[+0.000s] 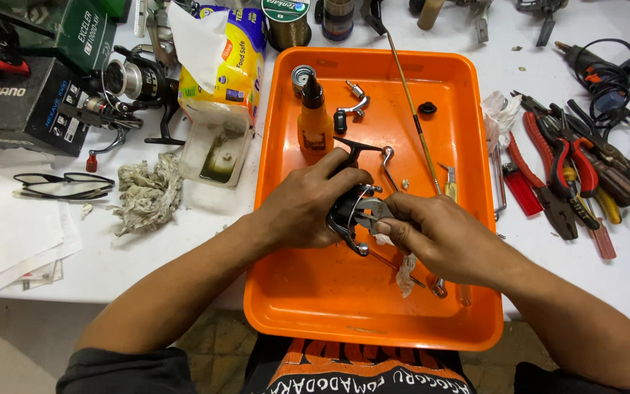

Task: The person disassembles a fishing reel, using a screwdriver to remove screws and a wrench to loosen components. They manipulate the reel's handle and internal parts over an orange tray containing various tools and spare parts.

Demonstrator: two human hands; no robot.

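Over an orange tray (432, 321), my left hand (304, 208) grips a black and silver fishing reel body (348, 211). My right hand (435, 237) holds small pliers (372, 212) whose jaws touch the reel, with a scrap of white tissue (405, 273) hanging below the fingers. In the tray lie an orange squeeze bottle (314, 120) with a black tip, a silver reel handle (355, 102), a black knob (426, 109), a thin brown rod (413, 117) and small metal parts.
Red-handled pliers and cutters (570, 171) and a red lighter (520, 188) lie right of the tray. To the left are a yellow tissue pack (231, 58), a plastic tub (216, 149), a crumpled rag (147, 193), glasses (63, 184), a spinning reel (129, 84) and dark boxes (20, 102).
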